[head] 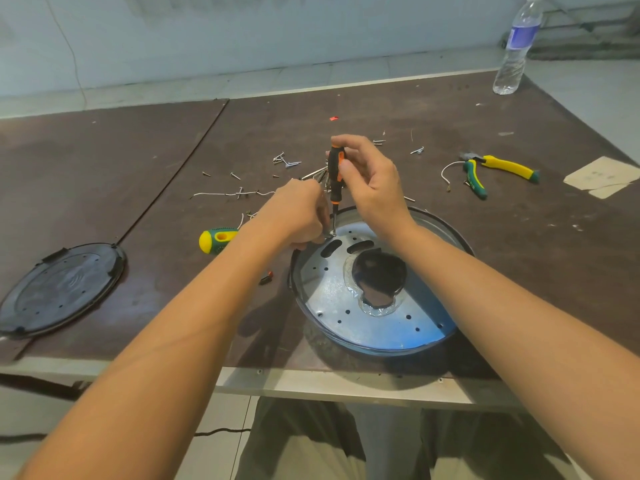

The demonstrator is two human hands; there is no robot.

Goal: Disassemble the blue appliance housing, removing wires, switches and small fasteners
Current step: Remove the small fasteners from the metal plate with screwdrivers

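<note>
The round blue appliance housing (420,336) lies near the table's front edge, a perforated metal plate (332,292) with a dark central hole inside it. My right hand (370,178) grips an orange-and-black screwdriver (335,174) held upright, its tip down at the plate's far-left rim. My left hand (294,216) is curled beside the shaft, pinching something small at the tip; what it pinches is hidden by the fingers.
Loose screws (285,160) and a white wire (225,194) lie scattered behind the housing. A yellow-green screwdriver handle (216,239) lies left of it, yellow-green pliers (498,171) to the right. A black round cover (60,289) sits far left, a water bottle (516,46) back right.
</note>
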